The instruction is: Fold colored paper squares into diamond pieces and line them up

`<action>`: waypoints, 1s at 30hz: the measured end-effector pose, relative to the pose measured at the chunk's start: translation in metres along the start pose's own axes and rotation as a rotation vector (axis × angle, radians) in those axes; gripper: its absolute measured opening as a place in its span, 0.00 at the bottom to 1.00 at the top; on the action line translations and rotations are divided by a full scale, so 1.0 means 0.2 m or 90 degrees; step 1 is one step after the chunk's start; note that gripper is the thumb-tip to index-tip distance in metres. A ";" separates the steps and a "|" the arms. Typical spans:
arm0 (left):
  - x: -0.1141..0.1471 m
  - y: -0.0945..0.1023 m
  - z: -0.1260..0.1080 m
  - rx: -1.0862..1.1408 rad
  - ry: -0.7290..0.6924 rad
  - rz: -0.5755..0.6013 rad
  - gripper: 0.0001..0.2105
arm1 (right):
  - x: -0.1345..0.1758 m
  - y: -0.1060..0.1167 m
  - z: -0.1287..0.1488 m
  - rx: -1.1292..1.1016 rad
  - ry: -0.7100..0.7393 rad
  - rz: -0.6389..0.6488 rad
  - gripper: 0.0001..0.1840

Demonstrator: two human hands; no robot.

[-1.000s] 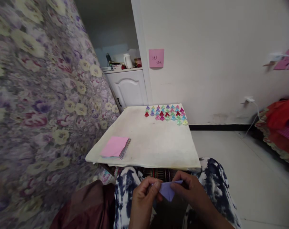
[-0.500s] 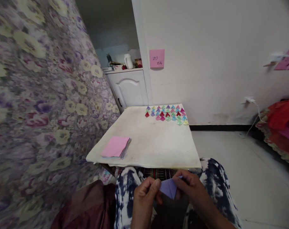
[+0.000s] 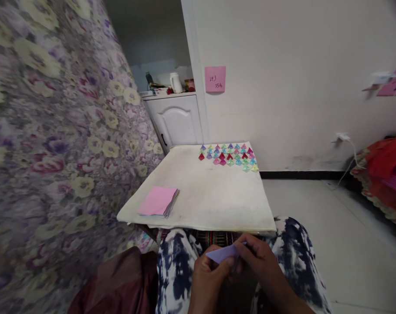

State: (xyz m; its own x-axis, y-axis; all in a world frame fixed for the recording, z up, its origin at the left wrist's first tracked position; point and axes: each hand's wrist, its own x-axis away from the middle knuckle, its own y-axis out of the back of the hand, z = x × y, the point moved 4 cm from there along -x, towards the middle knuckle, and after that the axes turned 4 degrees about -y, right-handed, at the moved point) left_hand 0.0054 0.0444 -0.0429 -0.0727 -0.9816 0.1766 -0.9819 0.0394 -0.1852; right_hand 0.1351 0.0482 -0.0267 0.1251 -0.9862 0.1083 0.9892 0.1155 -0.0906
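Observation:
A folded piece of purple paper (image 3: 222, 254) is held above my lap, just short of the table's front edge. My left hand (image 3: 212, 270) pinches its lower side, thumb on top. At the right end of the paper, my right hand (image 3: 255, 253) has its fingers closed on it. Part of the paper is hidden behind the fingers. On the table (image 3: 198, 192), a stack of square paper (image 3: 158, 201) with a pink sheet on top lies at the left front. Several small folded paper pieces (image 3: 229, 156) in many colours stand in rows at the far right.
A pink note (image 3: 215, 79) with handwriting is stuck on the wall. Behind the table is a white cabinet (image 3: 176, 120) with a white jug (image 3: 176, 83) on it. A flowered curtain (image 3: 70, 144) hangs along the left. Dark red cloth (image 3: 119, 279) lies beside my left leg.
My left hand has shifted right, closer to my right hand, its thumb now lower on the paper. The purple paper has turned and shows a long, narrow point to the left.

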 end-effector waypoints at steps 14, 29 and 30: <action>0.00 0.02 0.01 -0.026 0.018 -0.035 0.13 | 0.02 0.03 0.04 0.109 0.047 -0.041 0.12; 0.01 0.01 -0.08 -0.160 -0.104 -0.009 0.06 | 0.07 0.01 0.11 0.387 0.364 -0.088 0.11; 0.01 0.01 -0.08 -0.161 -0.102 -0.008 0.07 | 0.07 0.00 0.11 0.387 0.361 -0.087 0.11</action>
State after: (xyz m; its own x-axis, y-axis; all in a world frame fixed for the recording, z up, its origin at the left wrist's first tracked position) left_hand -0.0001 0.0455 -0.0279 -0.0507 -0.9985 0.0192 -0.9965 0.0519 0.0659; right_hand 0.1393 0.0370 -0.0042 0.1048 -0.8872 -0.4493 0.8826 -0.1253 0.4532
